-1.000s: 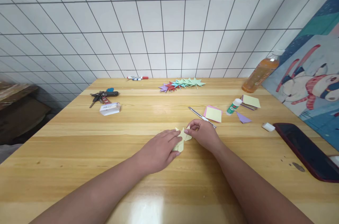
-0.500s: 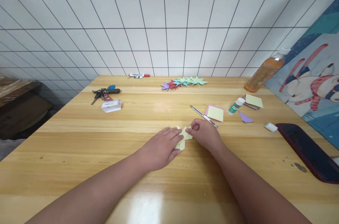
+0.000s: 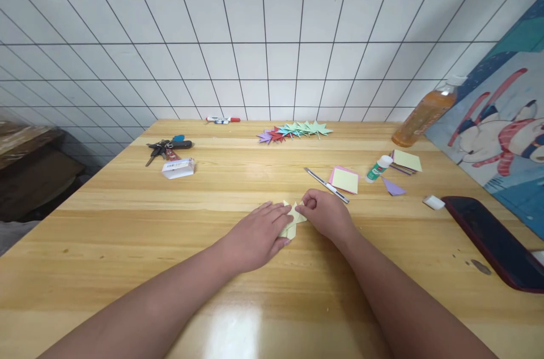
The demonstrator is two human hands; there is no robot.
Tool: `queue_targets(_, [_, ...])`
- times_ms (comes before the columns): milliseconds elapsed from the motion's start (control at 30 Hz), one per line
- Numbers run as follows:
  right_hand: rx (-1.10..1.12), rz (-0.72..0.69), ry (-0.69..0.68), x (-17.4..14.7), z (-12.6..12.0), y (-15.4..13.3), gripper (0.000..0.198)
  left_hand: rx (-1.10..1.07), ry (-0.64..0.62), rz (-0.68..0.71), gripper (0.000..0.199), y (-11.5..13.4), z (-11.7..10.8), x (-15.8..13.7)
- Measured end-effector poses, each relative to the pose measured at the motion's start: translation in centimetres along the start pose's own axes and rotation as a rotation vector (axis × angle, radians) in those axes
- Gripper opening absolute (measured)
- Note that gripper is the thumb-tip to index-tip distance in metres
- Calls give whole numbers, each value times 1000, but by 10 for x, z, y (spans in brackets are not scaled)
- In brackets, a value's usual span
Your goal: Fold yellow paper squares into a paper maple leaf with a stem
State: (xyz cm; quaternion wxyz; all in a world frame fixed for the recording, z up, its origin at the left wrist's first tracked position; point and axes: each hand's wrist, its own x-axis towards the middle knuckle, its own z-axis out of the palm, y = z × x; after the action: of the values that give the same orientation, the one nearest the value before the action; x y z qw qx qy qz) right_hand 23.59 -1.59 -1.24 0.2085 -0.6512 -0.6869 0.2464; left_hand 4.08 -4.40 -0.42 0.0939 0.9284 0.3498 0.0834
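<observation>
Keys [image 3: 160, 149] lie near a white box [image 3: 178, 169], well apart from a phone [image 3: 495, 243].

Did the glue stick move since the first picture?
No. The glue stick keeps its place on the table, right beside the purple paper triangle; the whole view just shifted a little.

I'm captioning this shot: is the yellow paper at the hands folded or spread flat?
Folded: the yellow paper shows pointed tips and angled edges, though the left hand covers part of it.
</observation>
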Motion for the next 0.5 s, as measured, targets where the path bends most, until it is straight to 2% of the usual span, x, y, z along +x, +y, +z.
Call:
queue_targets(167, [-13,4,-5,1,0,0,14,-15,-2,0,39,0,0,0])
queue_targets(333, [-29,19,1,0,0,-2,13,-11,-16,28,33,-2,0,0])
queue_targets(500, [-37,18,1,-1,-1,-3,13,-6,-12,36,35,-3,0,0])
